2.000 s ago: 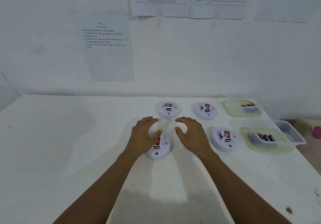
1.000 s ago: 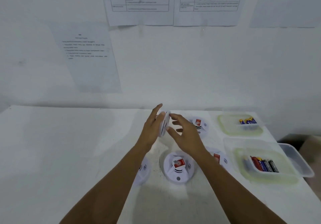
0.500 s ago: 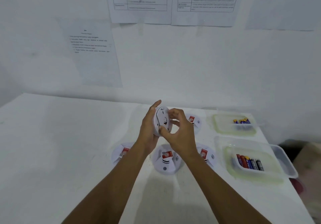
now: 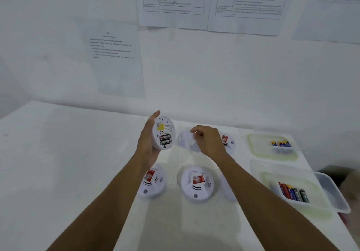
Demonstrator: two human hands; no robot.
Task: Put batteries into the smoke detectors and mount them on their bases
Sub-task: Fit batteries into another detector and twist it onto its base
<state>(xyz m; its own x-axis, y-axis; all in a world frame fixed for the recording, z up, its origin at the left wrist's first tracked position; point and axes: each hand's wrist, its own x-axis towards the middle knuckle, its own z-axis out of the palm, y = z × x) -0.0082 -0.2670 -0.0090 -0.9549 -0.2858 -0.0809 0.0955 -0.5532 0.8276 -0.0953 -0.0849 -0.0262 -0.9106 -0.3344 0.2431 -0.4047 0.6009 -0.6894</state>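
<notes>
The left hand [image 4: 148,143] holds the smoke detector [image 4: 163,134] above the bench [image 4: 58,163], fingers wrapped behind it. Two black batteries [image 4: 165,140] sit in its open back. Just right of the detector, the right hand [image 4: 209,141] pinches the blurred white base [image 4: 186,140]. Farther right, the far tray [image 4: 251,143] holds blue-yellow cells [image 4: 281,144] and the near container [image 4: 329,190] holds mixed cells [image 4: 294,192].

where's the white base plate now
Head view, centre: the right hand pinches the round white base plate just right of the opened white smoke detector in the left hand.
</notes>
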